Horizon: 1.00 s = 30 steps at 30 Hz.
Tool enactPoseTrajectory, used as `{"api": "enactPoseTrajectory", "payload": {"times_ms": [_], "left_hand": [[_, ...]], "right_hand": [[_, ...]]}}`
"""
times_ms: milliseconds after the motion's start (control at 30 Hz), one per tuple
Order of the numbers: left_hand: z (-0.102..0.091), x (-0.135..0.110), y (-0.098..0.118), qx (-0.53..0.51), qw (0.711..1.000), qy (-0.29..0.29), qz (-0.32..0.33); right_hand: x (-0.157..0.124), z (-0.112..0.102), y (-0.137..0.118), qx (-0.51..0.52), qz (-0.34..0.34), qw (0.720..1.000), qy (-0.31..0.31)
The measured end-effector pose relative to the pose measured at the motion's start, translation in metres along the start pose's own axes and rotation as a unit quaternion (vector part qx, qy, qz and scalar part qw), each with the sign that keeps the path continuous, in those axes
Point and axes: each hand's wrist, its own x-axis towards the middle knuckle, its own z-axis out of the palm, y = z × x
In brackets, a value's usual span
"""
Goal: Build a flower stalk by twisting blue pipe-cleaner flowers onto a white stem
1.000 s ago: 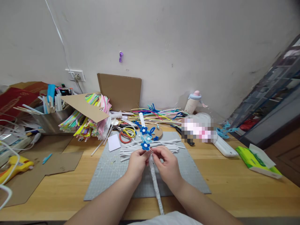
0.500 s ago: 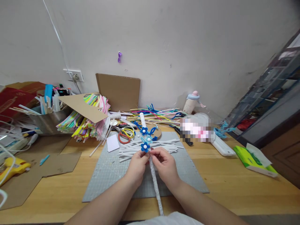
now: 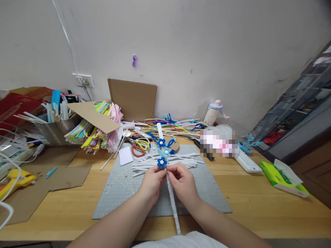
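- Left hand (image 3: 152, 184), grip closed around the white stick (image 3: 173, 208), just below the lowest blue flower (image 3: 162, 162)!
- Right hand (image 3: 184, 182) pinching beside it, apparently on a thin stem (image 3: 166, 167); stick slanting over the mat (image 3: 111, 203).

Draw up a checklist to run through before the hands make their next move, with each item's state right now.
1. Left hand steadying the white stick: ok, gripping it just below the lowest flower.
2. Right hand in place: ok, fingertips pinched close beside the stick.
3. What the right fingertips pinch: cannot tell, too small to see.
4. Mat free of loose pieces: not ok, white strips lie across it beyond the hands.
5. Scissors away from the fingers: ok, lying farther off to the left.
6. Yellow glue gun cool: cannot tell, it lies at far left.
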Motion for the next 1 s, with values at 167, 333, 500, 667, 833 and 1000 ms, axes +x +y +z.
{"api": "enactPoseTrajectory", "payload": {"times_ms": [167, 333, 500, 667, 833, 1000], "left_hand": [[0.0004, -0.0005, 0.0019, 0.017, 1.0, -0.002, 0.008], [0.0, -0.0005, 0.0022, 0.012, 1.0, -0.006, 0.001], [-0.0013, 0.0008, 0.0029, 0.003, 1.0, -0.002, -0.01], [-0.0025, 0.0001, 0.004, 0.017, 1.0, -0.017, -0.004], [-0.0023, -0.0013, 0.0025, 0.054, 0.998, -0.016, 0.019], [-0.0019, -0.0007, 0.0016, 0.055, 0.998, -0.012, 0.023]], "right_hand": [[-0.0002, 0.0017, -0.0004, 0.03, 0.025, 0.999, 0.01], [0.0013, 0.0002, -0.0011, 0.04, 0.025, 0.999, 0.006], [0.0038, -0.0008, 0.0007, 0.04, 0.02, 0.999, 0.003], [0.0046, 0.0001, 0.0026, 0.041, 0.015, 0.999, 0.004], [0.0021, 0.0027, 0.0029, 0.066, 0.055, 0.996, 0.005], [-0.0026, 0.007, 0.0037, 0.097, 0.09, 0.991, 0.016]]}}
